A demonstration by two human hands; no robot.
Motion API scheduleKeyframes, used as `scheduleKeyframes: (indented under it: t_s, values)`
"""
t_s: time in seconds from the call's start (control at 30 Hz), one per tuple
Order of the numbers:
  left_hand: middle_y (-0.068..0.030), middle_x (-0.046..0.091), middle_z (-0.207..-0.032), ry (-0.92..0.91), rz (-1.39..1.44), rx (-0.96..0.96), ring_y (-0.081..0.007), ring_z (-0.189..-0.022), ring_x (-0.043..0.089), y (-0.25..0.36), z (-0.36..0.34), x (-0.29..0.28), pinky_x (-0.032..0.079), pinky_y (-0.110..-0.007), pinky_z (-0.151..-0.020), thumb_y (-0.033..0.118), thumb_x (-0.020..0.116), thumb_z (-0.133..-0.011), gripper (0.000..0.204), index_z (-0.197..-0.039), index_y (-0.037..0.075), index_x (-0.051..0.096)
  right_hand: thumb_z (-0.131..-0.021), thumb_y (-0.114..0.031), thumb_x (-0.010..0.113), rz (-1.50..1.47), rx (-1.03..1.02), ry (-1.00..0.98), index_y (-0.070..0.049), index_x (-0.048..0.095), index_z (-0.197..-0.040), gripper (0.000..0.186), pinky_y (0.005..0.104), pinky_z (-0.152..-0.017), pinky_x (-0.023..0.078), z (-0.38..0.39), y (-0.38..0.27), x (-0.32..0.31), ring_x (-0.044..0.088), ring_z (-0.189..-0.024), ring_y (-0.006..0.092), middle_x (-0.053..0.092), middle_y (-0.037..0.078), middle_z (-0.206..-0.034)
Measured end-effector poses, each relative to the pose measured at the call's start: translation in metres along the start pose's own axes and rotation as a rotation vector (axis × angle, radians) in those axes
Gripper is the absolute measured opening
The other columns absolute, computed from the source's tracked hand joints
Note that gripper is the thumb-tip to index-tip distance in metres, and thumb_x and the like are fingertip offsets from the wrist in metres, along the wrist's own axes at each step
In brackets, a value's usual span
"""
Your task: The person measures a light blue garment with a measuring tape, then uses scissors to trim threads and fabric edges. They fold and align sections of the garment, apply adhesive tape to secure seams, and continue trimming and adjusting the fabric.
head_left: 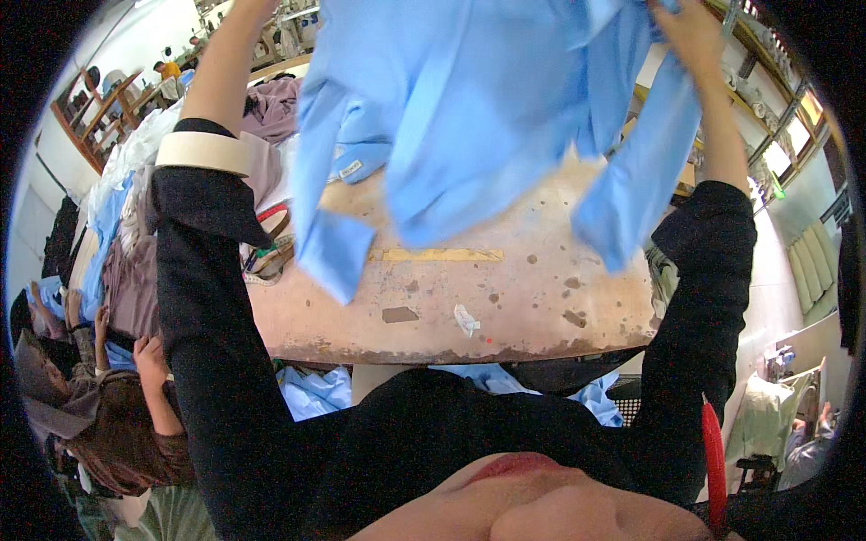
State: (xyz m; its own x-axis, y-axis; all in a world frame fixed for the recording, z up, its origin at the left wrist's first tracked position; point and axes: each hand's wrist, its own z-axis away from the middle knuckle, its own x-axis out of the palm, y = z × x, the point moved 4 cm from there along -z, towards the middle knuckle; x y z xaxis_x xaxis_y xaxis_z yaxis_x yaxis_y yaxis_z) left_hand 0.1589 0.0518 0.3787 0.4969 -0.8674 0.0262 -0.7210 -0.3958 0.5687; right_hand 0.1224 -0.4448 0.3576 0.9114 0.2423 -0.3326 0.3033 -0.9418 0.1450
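Observation:
A light blue garment (pixel 469 99), blurred by motion, hangs raised over a worn pale worktable (pixel 433 316), its dangling pieces reaching down near the surface. My right hand (pixel 681 32) grips it at the upper right. My left forearm rises to the upper left and leaves the top edge, so that hand is out of sight. Another folded blue piece (pixel 359 162) with a small label lies behind the hanging cloth. A yellow strip (pixel 437 255) and a white scrap (pixel 466 318) are on the tabletop.
Red-handled scissors (pixel 271 223) and piled mauve fabric (pixel 271 108) sit at left. A co-worker (pixel 117 433) handles cloth at lower left. More blue cloth (pixel 311 392) lies below the table edge. Shelving (pixel 767 99) runs along the right, and a wooden rack (pixel 86 117) stands behind.

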Motion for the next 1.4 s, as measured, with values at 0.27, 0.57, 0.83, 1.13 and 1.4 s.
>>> scheduleKeyframes:
  t_s: [0.27, 0.57, 0.83, 1.13, 1.4]
  values:
    - [-0.0162, 0.071, -0.091, -0.089, -0.426, 0.086, -0.0302, -0.089, 0.068, 0.006, 0.138, -0.091, 0.051, -0.041, -0.080, 0.023, 0.050, -0.096, 0.030, -0.098, -0.002, 0.066, -0.082, -0.017, 0.063, -0.137, -0.291, -0.141, -0.009, 0.067, -0.113, 0.032, 0.0388, -0.090, 0.048, 0.100, -0.023, -0.067, 0.062, -0.103, 0.0312, 0.065, 0.012, -0.109]
    - [-0.0146, 0.069, -0.086, -0.009, -0.004, 0.096, -0.0237, -0.063, 0.068, 0.069, 0.152, -0.102, 0.056, -0.030, -0.066, 0.006, 0.059, -0.087, 0.019, -0.102, -0.003, 0.065, -0.094, -0.037, 0.053, -1.031, 0.725, -0.320, 0.006, 0.066, -0.112, 0.048, 0.0355, -0.094, 0.045, 0.126, 0.019, -0.033, 0.060, -0.107, 0.0237, 0.062, 0.019, -0.121]
    - [-0.0211, 0.044, -0.142, -0.538, -0.289, 0.076, -0.0375, -0.136, 0.038, -0.022, 0.318, 0.027, 0.032, -0.045, -0.113, 0.018, 0.056, -0.093, 0.046, -0.134, 0.004, 0.043, -0.088, -0.046, 0.061, -0.285, 0.187, -0.489, -0.014, 0.055, -0.135, 0.056, 0.0431, -0.110, 0.033, 0.227, -0.112, 0.043, 0.047, -0.129, 0.0339, 0.053, 0.016, -0.137]
    - [-0.0096, 0.039, -0.150, -1.365, -0.308, -0.090, -0.0374, -0.143, 0.027, -0.003, 0.468, -0.032, 0.022, -0.054, -0.113, 0.036, 0.059, -0.093, 0.043, -0.132, 0.019, 0.053, -0.087, -0.039, 0.066, -0.747, -0.021, -1.251, -0.014, 0.054, -0.136, 0.056, 0.0472, -0.112, 0.029, 0.362, -0.182, -0.016, 0.034, -0.139, 0.0342, 0.040, 0.014, -0.149]
    - [-0.0109, 0.047, -0.143, -1.204, 0.037, -0.499, -0.0272, -0.132, 0.044, -0.038, 0.438, 0.035, 0.031, -0.045, -0.108, 0.027, 0.069, -0.087, 0.055, -0.135, 0.009, 0.048, -0.082, -0.041, 0.070, -0.885, 0.063, -0.916, -0.007, 0.046, -0.139, 0.070, 0.0452, -0.108, 0.033, 0.329, -0.238, 0.035, 0.043, -0.132, 0.0321, 0.047, 0.013, -0.142]
